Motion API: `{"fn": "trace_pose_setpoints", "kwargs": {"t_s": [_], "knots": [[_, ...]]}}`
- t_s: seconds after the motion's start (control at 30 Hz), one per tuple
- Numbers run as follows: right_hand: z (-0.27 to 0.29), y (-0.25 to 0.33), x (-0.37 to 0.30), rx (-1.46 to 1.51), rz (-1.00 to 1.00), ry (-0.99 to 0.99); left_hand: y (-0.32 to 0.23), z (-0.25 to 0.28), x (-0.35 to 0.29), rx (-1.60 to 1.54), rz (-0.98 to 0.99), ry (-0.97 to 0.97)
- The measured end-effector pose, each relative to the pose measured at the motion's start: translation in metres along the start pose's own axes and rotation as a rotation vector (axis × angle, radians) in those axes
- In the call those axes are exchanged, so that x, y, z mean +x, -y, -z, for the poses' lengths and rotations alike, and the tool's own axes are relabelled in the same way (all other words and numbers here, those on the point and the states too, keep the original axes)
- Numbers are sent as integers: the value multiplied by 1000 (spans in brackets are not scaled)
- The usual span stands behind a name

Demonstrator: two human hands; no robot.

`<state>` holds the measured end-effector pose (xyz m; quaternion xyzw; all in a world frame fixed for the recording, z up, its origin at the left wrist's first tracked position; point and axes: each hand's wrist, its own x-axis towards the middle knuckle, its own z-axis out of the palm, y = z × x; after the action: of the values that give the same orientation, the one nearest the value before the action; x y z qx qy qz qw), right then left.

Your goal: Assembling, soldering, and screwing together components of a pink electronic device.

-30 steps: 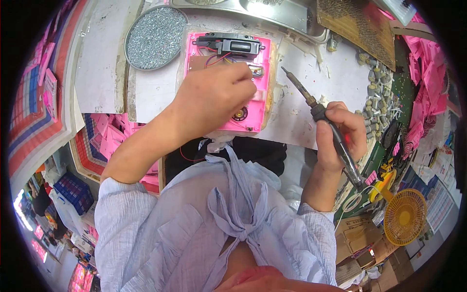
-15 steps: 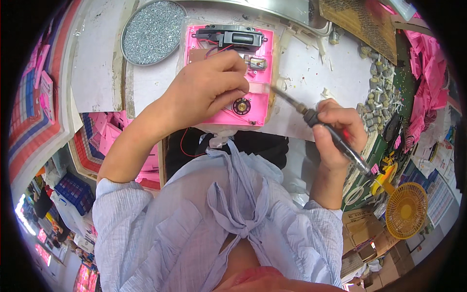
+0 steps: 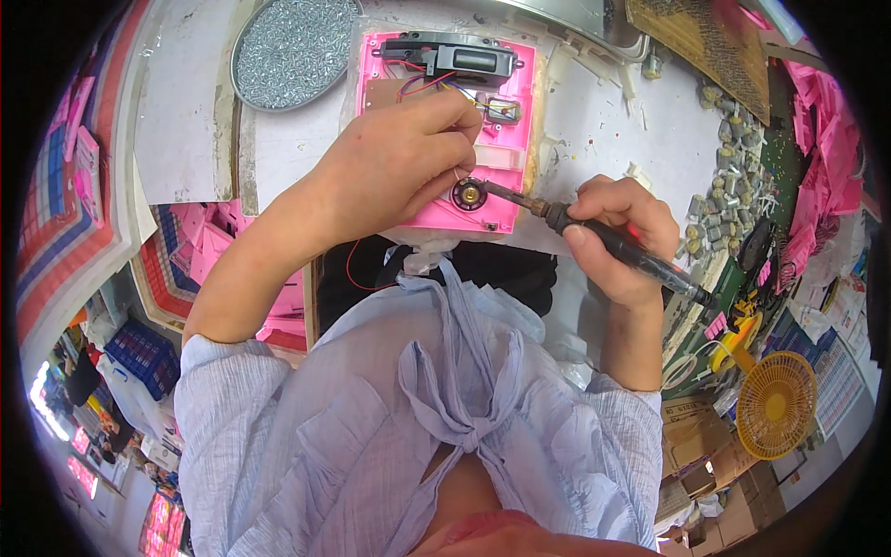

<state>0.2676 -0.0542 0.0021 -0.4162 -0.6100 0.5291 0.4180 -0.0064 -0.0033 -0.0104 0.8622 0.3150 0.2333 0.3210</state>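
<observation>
Counter: the white counter spreads beyond the wearer's torso, carrying the work and the loose parts.
Pink casing: the pink casing lies open side up at the counter's near edge, at 12 o'clock from the wearer, presumably so both hands reach it easily.
Pan: from the casing, the round pan of small metal pieces sits at 10 o'clock, seemingly to keep them gathered.
Silver cylinders: a heap of silver cylinders lies at 3 o'clock, beyond the right hand.
Left hand: the left hand lies over the casing, fingertips pinched, apparently on a thin strand, at the speaker's 10 o'clock.
Right hand: apart from the left, the right hand is clamped around the soldering iron.
Soldering iron: the soldering iron is held like a pencil, likely to keep fingers off the metal shaft; its tip meets or nearly meets the speaker's 2 o'clock edge; contact is unclear.
Speaker: the round speaker sits toward the casing's 6 o'clock side.
</observation>
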Motion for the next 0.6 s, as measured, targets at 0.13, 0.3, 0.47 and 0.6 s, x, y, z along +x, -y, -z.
{"fn": "trace_pose_setpoints", "kwargs": {"t_s": [0.13,0.3,0.47,0.6], "knots": [[-1,4,1,-9,-77,22,0,-1,0,2,-4,-5],[0,8,5,-68,-102,69,-1,-2,1,22,-18,-5],[1,8,7,-123,-99,104,0,-3,1,23,-30,-10],[-1,17,10,-136,-109,147,0,-3,1,30,-37,-13]]}}
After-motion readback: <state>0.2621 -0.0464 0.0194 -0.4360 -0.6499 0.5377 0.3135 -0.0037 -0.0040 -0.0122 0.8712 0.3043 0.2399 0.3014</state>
